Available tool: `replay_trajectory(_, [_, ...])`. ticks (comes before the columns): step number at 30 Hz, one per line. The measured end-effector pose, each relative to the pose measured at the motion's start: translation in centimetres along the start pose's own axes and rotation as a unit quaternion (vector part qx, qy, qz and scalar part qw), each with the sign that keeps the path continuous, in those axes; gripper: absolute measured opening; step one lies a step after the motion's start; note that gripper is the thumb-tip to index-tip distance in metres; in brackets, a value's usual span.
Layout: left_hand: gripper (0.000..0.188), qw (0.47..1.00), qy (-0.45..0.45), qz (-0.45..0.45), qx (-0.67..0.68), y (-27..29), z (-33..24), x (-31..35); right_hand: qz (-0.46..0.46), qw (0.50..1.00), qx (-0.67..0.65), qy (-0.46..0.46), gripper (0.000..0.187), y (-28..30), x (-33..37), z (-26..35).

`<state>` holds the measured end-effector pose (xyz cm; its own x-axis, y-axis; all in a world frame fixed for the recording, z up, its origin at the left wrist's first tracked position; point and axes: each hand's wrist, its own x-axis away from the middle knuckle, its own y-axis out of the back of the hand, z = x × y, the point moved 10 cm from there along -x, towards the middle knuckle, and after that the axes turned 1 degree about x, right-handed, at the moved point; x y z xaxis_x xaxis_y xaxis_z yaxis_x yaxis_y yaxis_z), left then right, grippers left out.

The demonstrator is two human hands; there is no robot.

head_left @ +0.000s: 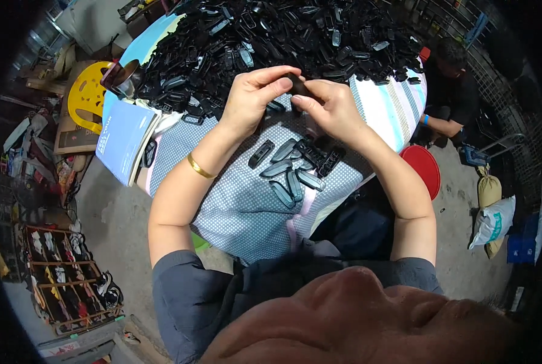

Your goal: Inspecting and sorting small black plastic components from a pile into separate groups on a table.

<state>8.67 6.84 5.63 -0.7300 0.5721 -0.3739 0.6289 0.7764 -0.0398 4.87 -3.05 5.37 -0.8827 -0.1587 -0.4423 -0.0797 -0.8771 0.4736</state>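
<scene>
Above the near edge of a big heap, my left hand [252,97] and my right hand [333,108] meet, both closed. Thumbs and fingertips pinch one small black plastic piece [296,85] between them, its far end hidden by my fingers. Beyond it spreads the heap of black plastic parts [283,36], many of them oblong and frame-like. Closer to me, several loose oblong black and dark grey pieces [292,185] lie together on a patterned cloth [228,197]. A gold bangle [199,167] circles my left wrist.
A blue-covered book [124,136] lies at the cloth's left edge, near sunglasses [120,79] and a yellow plastic seat [86,94]. To the right are a red round stool [421,170], a seated person [450,91] and sacks [494,221]. A rack [64,276] stands lower left.
</scene>
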Motion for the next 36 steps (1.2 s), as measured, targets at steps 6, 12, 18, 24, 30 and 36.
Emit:
replay_trajectory(6, [0.024,0.991,0.026,0.024,-0.129,-0.7,-0.3,-0.2,0.110,0.981,0.113,0.117,0.029,0.8,-0.8,1.1])
replay_trajectory(12, [0.026,0.931,0.109,0.199,-0.286,-4.9,3.5,1.8,0.113,0.928,0.345,0.087,0.022,1.4,0.6,-2.1])
replay_trajectory(18, [0.031,0.852,-0.045,0.021,-0.521,-2.2,2.5,0.2,0.097,0.895,0.423,0.101,0.017,-0.1,0.9,-1.3])
replay_trajectory(24, [0.035,0.826,-0.081,0.030,-0.557,-2.5,3.4,-0.3,0.131,0.876,0.456,0.089,0.019,0.2,1.0,-2.5])
replay_trajectory(30, [0.050,0.934,0.081,-0.011,-0.346,0.2,4.1,0.3,0.017,1.000,0.005,-0.023,0.021,4.0,-0.3,-3.7])
replay_trajectory(36, [0.033,0.987,0.130,-0.054,-0.080,0.6,5.3,0.3,-0.100,0.948,-0.290,-0.079,0.040,3.8,-0.5,-3.8])
